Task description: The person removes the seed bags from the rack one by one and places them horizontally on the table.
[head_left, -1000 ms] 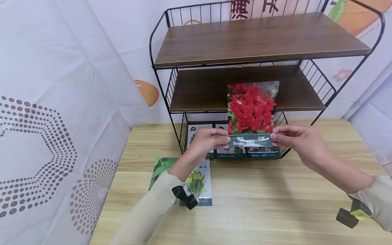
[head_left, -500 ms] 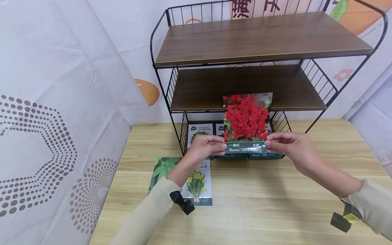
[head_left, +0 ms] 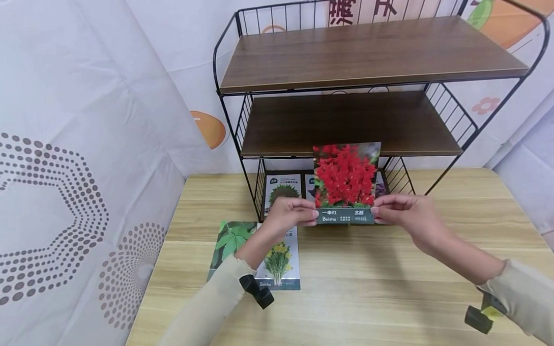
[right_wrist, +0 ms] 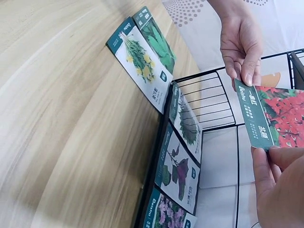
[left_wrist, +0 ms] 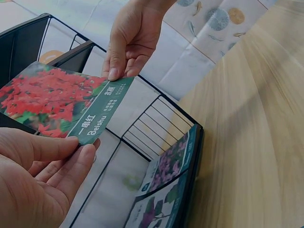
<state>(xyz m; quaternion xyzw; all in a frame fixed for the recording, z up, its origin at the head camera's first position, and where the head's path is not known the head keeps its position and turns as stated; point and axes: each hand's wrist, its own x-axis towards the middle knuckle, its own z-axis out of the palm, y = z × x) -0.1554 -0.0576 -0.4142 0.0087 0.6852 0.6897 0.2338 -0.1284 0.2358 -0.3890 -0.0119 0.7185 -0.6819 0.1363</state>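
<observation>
A seed packet (head_left: 346,178) with red flowers and a green bottom band is held upright in front of the rack, just below the middle shelf's front edge in the head view. My left hand (head_left: 291,214) pinches its lower left corner between thumb and fingers. The lower right corner is pinched by my right hand (head_left: 409,217). In the left wrist view, both thumbs lie on the packet's printed face (left_wrist: 57,102). Behind it, the bottom shelf carries a row of packets: one with a green plant (right_wrist: 187,121), one with a purple plant (right_wrist: 178,171) and one with pink-purple flowers (right_wrist: 166,213).
The black wire rack has a brown top shelf (head_left: 369,52) and a middle shelf (head_left: 348,119). Left of centre on the wooden table (head_left: 364,302) lie a yellow-flower packet (head_left: 277,259) and a green-leaf packet (head_left: 231,241), side by side. Patterned white cloth (head_left: 73,124) hangs around.
Both hands have brought the red-flower packet down and slightly left, from in front of the middle shelf to mostly below its front edge. The grip at both corners is unchanged.
</observation>
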